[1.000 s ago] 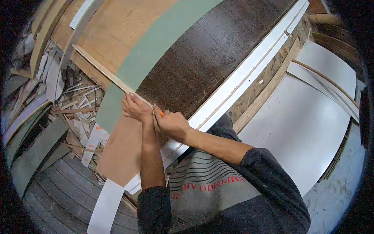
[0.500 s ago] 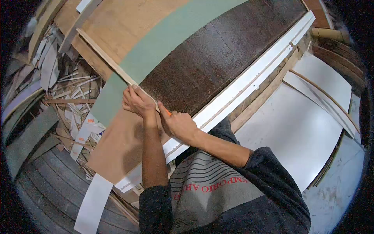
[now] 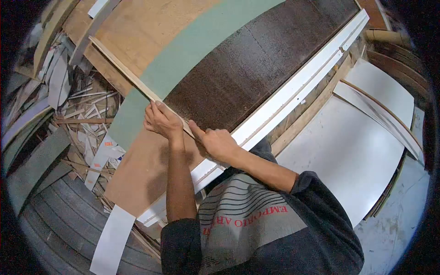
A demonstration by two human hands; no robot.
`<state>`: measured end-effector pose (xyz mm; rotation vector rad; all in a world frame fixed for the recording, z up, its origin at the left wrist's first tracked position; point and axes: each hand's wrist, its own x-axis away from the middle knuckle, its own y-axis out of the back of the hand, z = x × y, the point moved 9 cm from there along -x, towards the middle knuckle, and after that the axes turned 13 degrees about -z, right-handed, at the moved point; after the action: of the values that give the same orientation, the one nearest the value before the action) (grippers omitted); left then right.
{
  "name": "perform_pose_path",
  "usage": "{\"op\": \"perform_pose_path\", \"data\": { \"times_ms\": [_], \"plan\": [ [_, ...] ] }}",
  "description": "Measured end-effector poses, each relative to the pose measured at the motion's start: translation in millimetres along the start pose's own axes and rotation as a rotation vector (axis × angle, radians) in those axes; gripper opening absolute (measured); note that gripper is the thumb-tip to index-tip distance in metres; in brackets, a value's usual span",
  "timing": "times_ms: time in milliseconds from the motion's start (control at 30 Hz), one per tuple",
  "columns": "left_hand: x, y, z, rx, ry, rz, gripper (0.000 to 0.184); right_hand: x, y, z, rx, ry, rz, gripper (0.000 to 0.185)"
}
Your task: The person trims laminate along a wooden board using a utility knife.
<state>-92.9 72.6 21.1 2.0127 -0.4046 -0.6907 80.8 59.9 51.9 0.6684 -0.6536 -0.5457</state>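
A long, thin wooden strip lies slantwise over the green band and along the end of the dark brown board. My left hand is closed on the strip, fingers on its far edge. Close to its right, my right hand is curled near the strip's lower end, its thumb side against the wood. What the right hand holds is hidden by its fingers. Under the hands is a light brown panel.
White edging runs along the brown board's right side. Large white sheets lie at the right. Offcuts are heaped at the left beside curved green-grey pieces. A white piece sticks out at the lower left.
The view has shifted slightly. My right hand has slid a little right and down, away from my left hand, and the orange item seen at its fingers earlier no longer shows.
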Motion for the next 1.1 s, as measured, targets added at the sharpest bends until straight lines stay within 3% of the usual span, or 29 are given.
{"op": "perform_pose_path", "data": {
  "times_ms": [267, 567, 667, 800, 933, 1100],
  "plan": [
    [0, 2, -1, 0.036, 0.005, -0.022, 0.048, -6, 5, 7, 0.028, 0.007, -0.059, 0.074],
    [-1, 1, 0, -0.002, -0.044, -0.04, 0.046, -7, 1, 8, 0.055, -0.017, -0.076, 0.076],
    [0, -1, 2, 0.033, -0.038, -0.045, 0.045, 12, -5, 1, 0.062, -0.024, 0.011, 0.075],
    [-3, 5, -6, 0.014, -0.023, 0.038, 0.047, 14, -1, 11, 0.048, -0.053, 0.008, 0.079],
    [-4, 8, -5, 0.065, -0.023, -0.082, 0.046, 51, -13, 1, 0.1, -0.069, 0.037, 0.08],
    [-2, 4, -3, 0.019, -0.027, 0.005, 0.044, 59, -17, -5, 0.133, -0.057, 0.053, 0.077]
  ]
}}
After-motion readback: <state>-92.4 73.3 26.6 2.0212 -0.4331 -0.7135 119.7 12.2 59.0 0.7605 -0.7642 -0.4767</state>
